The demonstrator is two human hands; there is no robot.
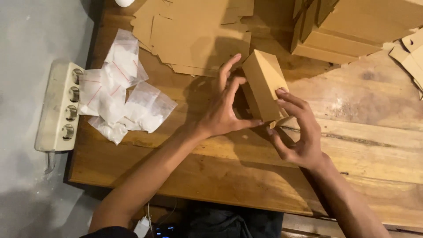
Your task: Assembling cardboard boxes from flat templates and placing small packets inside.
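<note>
A small brown cardboard box [264,79] stands tilted on the wooden table [374,132], near its middle. My left hand [222,108] presses against the box's left side, fingers spread, thumb at its lower corner. Around the box's lower right end my right hand [297,132] is wrapped, fingertips on its top face. Both hands hold the box between them.
Several clear zip bags of white powder [121,88] lie at the table's left edge. A white power strip [59,105] lies on the grey floor beside it. Flat cardboard blanks [194,31] lie at the back; stacked folded boxes [352,26] stand at the back right.
</note>
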